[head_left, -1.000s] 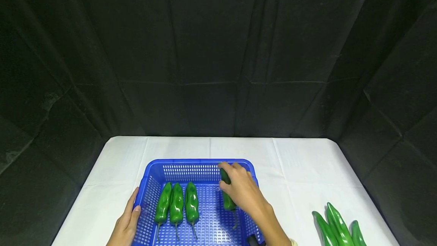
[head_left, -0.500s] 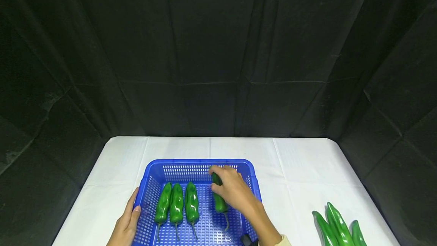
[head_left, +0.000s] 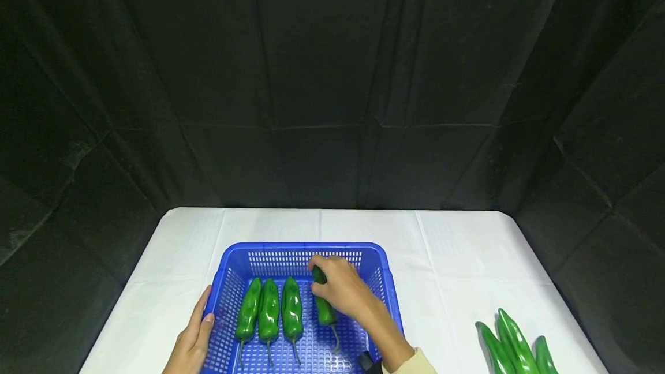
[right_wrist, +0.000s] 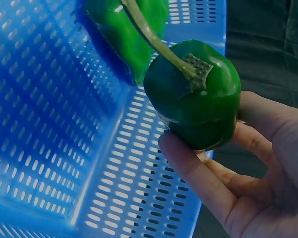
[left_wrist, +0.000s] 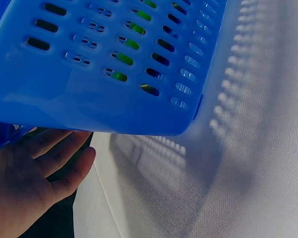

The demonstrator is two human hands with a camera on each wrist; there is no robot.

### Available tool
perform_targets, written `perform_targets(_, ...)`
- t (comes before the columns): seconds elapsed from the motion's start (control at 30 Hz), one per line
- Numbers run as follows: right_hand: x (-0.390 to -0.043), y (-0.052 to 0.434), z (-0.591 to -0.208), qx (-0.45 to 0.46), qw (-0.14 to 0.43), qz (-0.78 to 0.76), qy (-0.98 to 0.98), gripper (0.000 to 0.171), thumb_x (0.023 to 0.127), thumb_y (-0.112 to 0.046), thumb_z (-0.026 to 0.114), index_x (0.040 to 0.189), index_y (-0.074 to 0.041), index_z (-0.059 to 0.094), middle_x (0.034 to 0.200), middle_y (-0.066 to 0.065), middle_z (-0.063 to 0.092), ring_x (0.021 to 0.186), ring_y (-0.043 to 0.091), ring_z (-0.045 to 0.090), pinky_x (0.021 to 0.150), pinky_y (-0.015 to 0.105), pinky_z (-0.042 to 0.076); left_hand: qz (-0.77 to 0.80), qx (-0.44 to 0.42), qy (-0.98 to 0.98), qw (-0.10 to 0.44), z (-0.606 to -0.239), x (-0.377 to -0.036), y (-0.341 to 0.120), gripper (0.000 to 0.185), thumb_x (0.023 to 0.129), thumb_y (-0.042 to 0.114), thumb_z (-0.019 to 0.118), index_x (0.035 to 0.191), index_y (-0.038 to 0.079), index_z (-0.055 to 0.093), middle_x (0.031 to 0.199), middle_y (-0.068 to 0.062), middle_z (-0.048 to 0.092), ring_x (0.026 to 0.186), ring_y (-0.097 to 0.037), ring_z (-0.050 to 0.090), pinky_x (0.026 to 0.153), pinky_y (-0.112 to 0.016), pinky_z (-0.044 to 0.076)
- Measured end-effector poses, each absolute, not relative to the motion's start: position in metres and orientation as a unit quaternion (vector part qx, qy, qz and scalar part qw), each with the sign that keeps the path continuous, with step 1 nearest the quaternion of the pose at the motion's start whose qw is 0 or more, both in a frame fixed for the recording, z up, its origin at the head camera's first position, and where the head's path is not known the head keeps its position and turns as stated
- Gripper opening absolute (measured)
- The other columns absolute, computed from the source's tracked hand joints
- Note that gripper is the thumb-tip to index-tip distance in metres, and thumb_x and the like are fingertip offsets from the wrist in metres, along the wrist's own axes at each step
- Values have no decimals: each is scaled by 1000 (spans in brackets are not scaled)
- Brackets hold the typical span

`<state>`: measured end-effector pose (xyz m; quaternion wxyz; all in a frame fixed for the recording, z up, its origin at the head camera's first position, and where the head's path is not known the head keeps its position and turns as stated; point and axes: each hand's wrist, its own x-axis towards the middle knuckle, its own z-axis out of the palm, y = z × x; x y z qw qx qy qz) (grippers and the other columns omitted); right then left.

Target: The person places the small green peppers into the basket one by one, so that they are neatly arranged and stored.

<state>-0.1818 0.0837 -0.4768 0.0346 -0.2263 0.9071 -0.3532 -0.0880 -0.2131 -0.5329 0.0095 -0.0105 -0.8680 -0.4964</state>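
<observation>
A blue perforated plastic basket [head_left: 303, 243] lies on the white-covered table. My right hand [head_left: 340, 287] grips a long green pepper [head_left: 325, 310] inside it, fingers around the tip end and the stem towards me. In the right wrist view, the held pepper [right_wrist: 193, 96] shows its stem end between thumb and fingers. Three more green peppers [head_left: 292, 307] lie side by side in the basket's left half, stems towards me. My left hand [head_left: 192, 342] rests against the basket's left outer wall. In the left wrist view, that hand's fingers [left_wrist: 72, 171] look relaxed by the basket edge.
Several green peppers [head_left: 511, 345] lie in a bunch on the white tablecloth [head_left: 441, 270] at the front right. Black cloth [head_left: 322, 85] hangs behind and at both sides of the table. A pale sleeve [head_left: 414, 363] covers my right forearm.
My right hand has carried its pepper leftwards, from near the basket's right wall towards the three lying peppers. The left hand and basket have stayed in place.
</observation>
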Motion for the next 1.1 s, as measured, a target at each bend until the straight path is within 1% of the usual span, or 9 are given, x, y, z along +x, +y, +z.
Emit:
perform_targets(0.17,-183,77,-484,-228,45,-352,907,29,83,-1,74,111,-5,69,94,11,65,74,13,57,52,16,49,-496,-10,-868,9,-533,-88,-213,52,110,17,28,159,5,14,147,-40,33,109,-48,59,80,-60,53)
perform_targets(0.4,-184,67,-493,-225,59,-340,911,28,82,-1,76,109,-4,69,96,13,66,74,14,58,53,17,48,-497,-13,-868,11,-532,-88,-213,52,110,17,28,158,4,14,147,-40,32,106,-46,60,77,-57,54)
perform_targets(0.53,-184,64,-497,-228,53,-318,918,27,81,-3,77,107,-6,69,93,11,67,77,15,59,58,22,48,-490,-20,-871,22,-533,-88,-213,51,109,14,28,157,1,16,146,-40,33,109,-50,58,83,-63,50)
perform_targets(0.67,-186,63,-502,-236,49,-309,920,26,79,-3,77,104,-6,69,90,10,68,77,15,58,60,25,48,-485,-22,-874,28,-534,-87,-213,51,109,12,28,157,1,16,146,-41,35,112,-51,57,86,-65,48)
perform_targets(0.83,-188,64,-508,-235,57,-321,916,27,79,-1,77,104,-4,68,90,11,68,74,14,58,56,22,48,-484,-18,-874,28,-534,-87,-214,51,109,14,28,157,2,17,145,-41,35,109,-49,59,82,-62,50)
perform_targets(1.0,-189,64,-513,-230,73,-339,909,27,79,0,77,104,-3,67,87,10,66,67,11,56,52,21,48,-496,-9,-868,13,-534,-88,-213,51,110,17,28,158,4,16,145,-41,35,107,-46,60,78,-57,53)
perform_targets(1.1,-189,63,-514,-225,81,-341,909,27,80,0,77,105,-3,66,87,11,66,66,11,56,52,21,48,-497,-10,-868,14,-533,-87,-213,51,110,17,28,158,4,15,145,-41,35,107,-47,60,78,-57,53)
